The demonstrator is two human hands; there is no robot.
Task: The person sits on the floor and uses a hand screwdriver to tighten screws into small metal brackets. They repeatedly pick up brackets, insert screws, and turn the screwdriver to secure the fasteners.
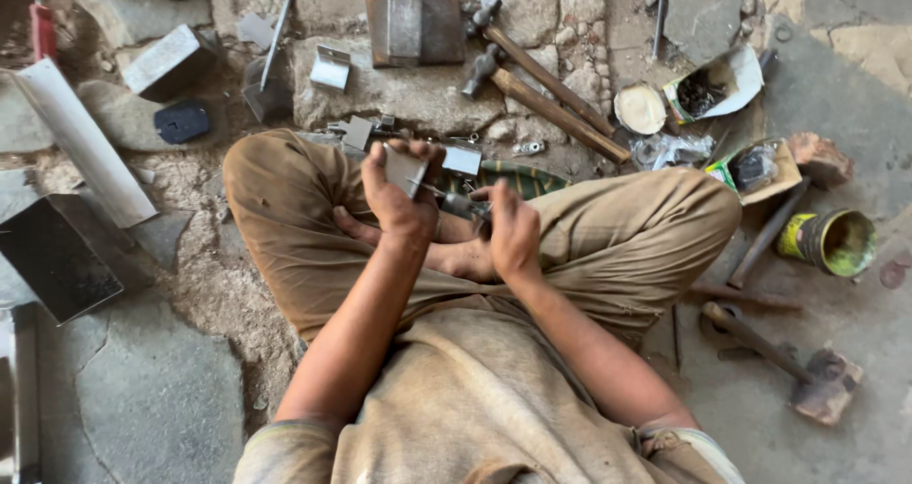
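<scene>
Item list, stone floor (161,398) workspace, seen from above; person seated cross-legged.

1. Red-handled tool (41,28), far left edge, partly cut off.
2. Pale angled metal strip (81,142), lying diagonally on the floor.
3. Dark open metal box (62,256), below the strip, near the left knee.
4. Grey metal block (166,61), above a small dark flat piece (180,121).
5. Bent metal bracket (330,68), on a stone slab, beside a heavy steel block (413,26) serving as an anvil.
6. Left hand (399,194), raised over the lap; fingers curled around a small flat metal plate (407,170), pinching it by its edges, plate upright and just in front of the knees.
7. Right hand (513,232), fingers closed around a dark-handled tool (464,206); its thin tip touches the plate. The kind of tool cannot be told.
8. Two hammers (541,90) with wooden handles, lying side by side, heads toward the steel block.
9. Round pale lid (640,109), just beside an open carton of small dark fasteners (712,87).
10. Second small carton (757,168), near the right knee.
11. Yellow-green tin (836,242), open, on its side, right of the knee.
12. Sledgehammer (798,370), rusty head, lower right, well apart from the hands.
</scene>
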